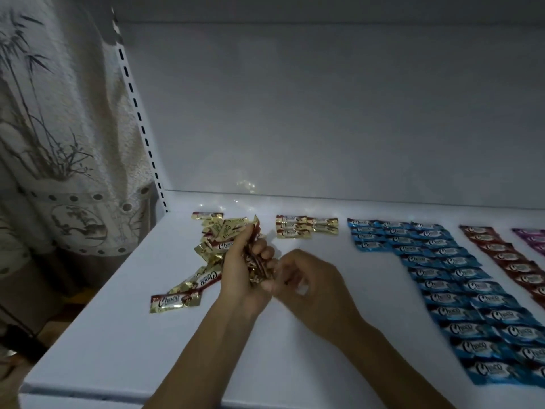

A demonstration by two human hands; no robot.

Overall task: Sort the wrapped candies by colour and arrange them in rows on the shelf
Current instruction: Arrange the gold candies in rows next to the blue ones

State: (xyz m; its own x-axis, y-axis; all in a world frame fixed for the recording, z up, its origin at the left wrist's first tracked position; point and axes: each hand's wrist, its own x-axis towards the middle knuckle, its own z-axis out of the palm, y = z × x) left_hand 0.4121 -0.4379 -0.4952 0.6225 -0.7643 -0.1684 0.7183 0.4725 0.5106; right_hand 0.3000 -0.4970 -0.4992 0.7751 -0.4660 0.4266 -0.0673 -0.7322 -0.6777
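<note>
bare forearms (212, 343); bare left grip (244, 270), right grip (306, 278)

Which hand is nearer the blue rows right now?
Right. The right hand lies left of the blue rows, not touching; the left hand, holding gold candies, is farther left.

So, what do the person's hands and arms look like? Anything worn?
Both the left hand and the right hand are bare: no gloves, rings or watch show. The left forearm and right forearm are bare too, no sleeve in view.

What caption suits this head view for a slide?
Left hand holds gold candies; blue rows lie sorted on the shelf.
</note>
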